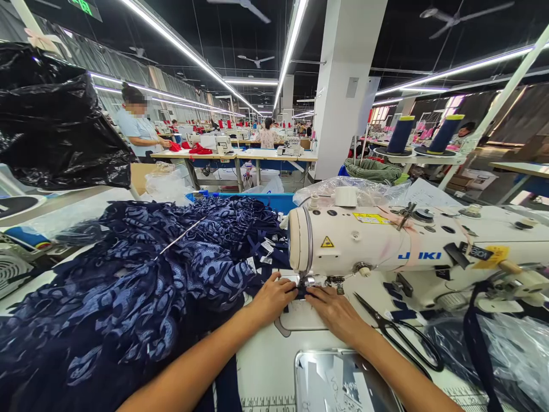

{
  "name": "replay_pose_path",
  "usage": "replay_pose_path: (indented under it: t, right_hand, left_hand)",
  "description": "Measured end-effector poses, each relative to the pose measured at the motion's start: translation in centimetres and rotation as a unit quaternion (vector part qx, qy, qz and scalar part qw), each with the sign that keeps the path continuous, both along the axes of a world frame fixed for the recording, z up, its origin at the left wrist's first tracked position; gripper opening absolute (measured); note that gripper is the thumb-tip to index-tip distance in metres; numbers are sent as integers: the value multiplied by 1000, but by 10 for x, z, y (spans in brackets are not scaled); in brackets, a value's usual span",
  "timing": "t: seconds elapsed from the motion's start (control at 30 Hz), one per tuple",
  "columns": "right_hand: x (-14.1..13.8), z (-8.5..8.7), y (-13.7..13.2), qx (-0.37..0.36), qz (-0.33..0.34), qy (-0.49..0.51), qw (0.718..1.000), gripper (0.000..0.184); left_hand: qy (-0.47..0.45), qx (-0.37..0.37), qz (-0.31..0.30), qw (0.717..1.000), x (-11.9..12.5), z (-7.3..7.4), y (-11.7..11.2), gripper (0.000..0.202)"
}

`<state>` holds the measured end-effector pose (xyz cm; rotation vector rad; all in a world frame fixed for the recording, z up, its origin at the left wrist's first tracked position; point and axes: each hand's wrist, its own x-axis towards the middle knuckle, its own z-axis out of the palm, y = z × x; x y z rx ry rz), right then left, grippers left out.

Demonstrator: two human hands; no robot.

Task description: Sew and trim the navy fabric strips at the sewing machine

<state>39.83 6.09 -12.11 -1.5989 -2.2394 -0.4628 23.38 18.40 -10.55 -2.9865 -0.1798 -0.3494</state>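
A white sewing machine (338, 237) stands in front of me, its needle area partly hidden by my fingers. My left hand (274, 297) is left of the presser foot (309, 280), fingers bent and pressed down on a small navy fabric strip (302, 292). From the other side my right hand (332, 309) holds the same strip, fingertips close to the foot. To the left spreads a large heap of navy patterned garments (171, 286), some with white labels. Black scissors (398, 332) lie open on the table, right of my right hand.
A metal tray (299, 372) with small labels lies between my forearms. Navy scraps (403, 315) and clear plastic bags (510, 349) are on the right. A black plastic bag (55, 120) hangs at upper left. Two navy thread cones (401, 134) stand behind the machine. A co-worker (139, 129) stands beyond.
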Motion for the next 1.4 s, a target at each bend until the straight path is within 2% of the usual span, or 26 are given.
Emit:
replay_pose_path:
  t: [0.47,0.83,1.1,1.27,1.4]
  right_hand:
    - [1,-7,1,-8,-24,28,999,30]
    - [3,-11,5,-76,-77,21,994,36]
    - [6,-13,4,-19,-101,12,995,33]
    - [20,0,-11,24,-126,-5,992,28]
    - [40,3,-45,-8,-165,-15,986,26]
  left_hand:
    - [-17,24,-1,1000,5,-2,7,16]
    - [-12,26,18,999,10,-3,16,18]
    - [-6,42,69,997,8,5,8,18]
    - [-14,46,97,994,7,3,9,15]
    - [-43,43,138,989,10,-10,22,17]
